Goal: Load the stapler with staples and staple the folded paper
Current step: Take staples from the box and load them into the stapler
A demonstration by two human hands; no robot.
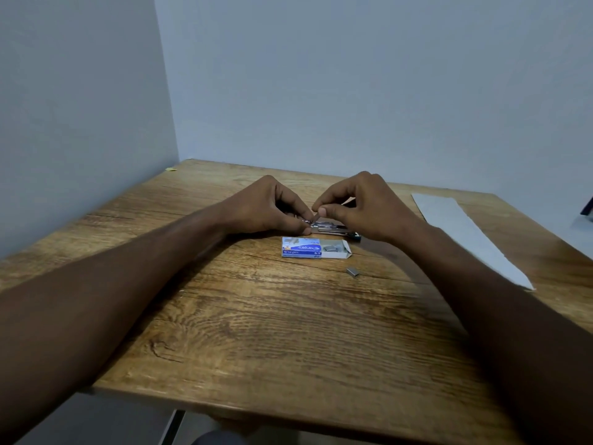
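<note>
A small metal stapler [330, 229] lies on the wooden table [288, 332], its staple channel showing between my hands. My left hand [266, 207] grips the stapler's left end with thumb and fingers. My right hand [359, 207] hovers over the channel with thumb and forefinger pinched together; whether a staple strip sits between them is too small to tell. Just in front lies a blue and white staple box [301, 248], its tray slid out to the right with staples inside. One loose staple strip [353, 272] rests nearer to me. The folded white paper [471, 236] lies at the right.
Grey walls close off the table at the back and left. A dark object [588, 203] shows at the right edge, cut off by the frame. A small yellow scrap [171, 169] sits at the table's far left corner.
</note>
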